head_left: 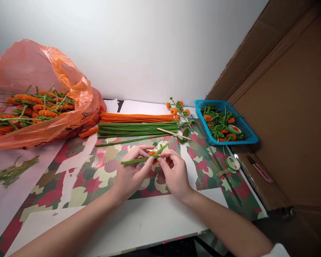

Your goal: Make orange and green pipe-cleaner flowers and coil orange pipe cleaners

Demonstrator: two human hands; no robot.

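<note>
My left hand [131,171] and my right hand [175,173] meet over the patterned table cover [91,175], both pinched on a green pipe cleaner [135,160] that sticks out to the left. A small orange pipe-cleaner piece [153,154] sits between my fingertips where the hands meet. Behind the hands lie bundles of orange pipe cleaners [137,117] and green pipe cleaners [137,128], with a thin wooden stick [173,134] across their right end.
An orange plastic bag [40,96] with finished orange-and-green flowers fills the left. A blue basket [224,123] of green and orange pieces stands at the right, by a roll of green tape [232,163], long wire stems [214,153], a pink cutter [260,169] and a cardboard wall [286,100].
</note>
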